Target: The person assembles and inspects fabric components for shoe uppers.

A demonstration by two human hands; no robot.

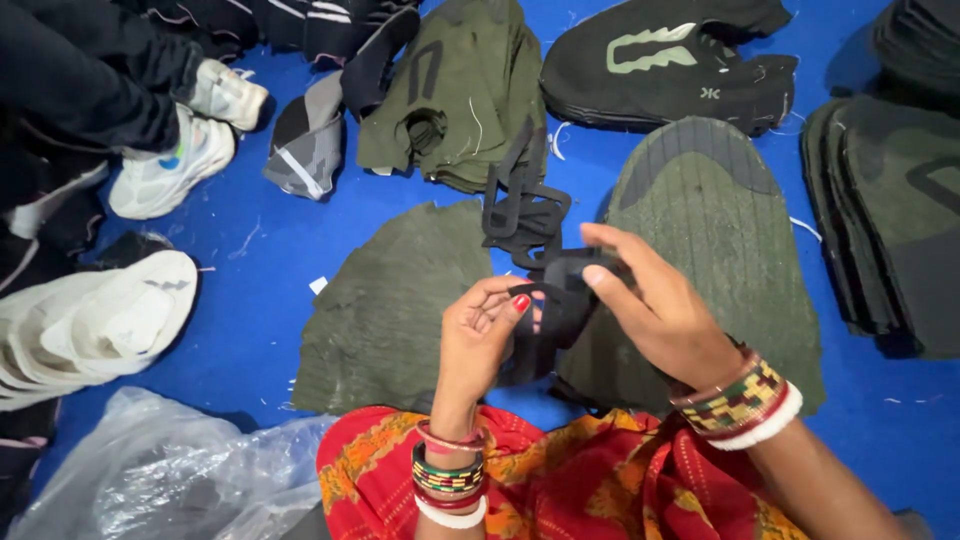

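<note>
While both hands pinch it, a black cut-out trim piece hangs above olive fabric.
Left hand and right hand each grip its lower end.

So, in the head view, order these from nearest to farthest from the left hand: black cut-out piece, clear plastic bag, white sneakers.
1. black cut-out piece, held in the left hand.
2. clear plastic bag, lower left.
3. white sneakers, upper left.
</note>
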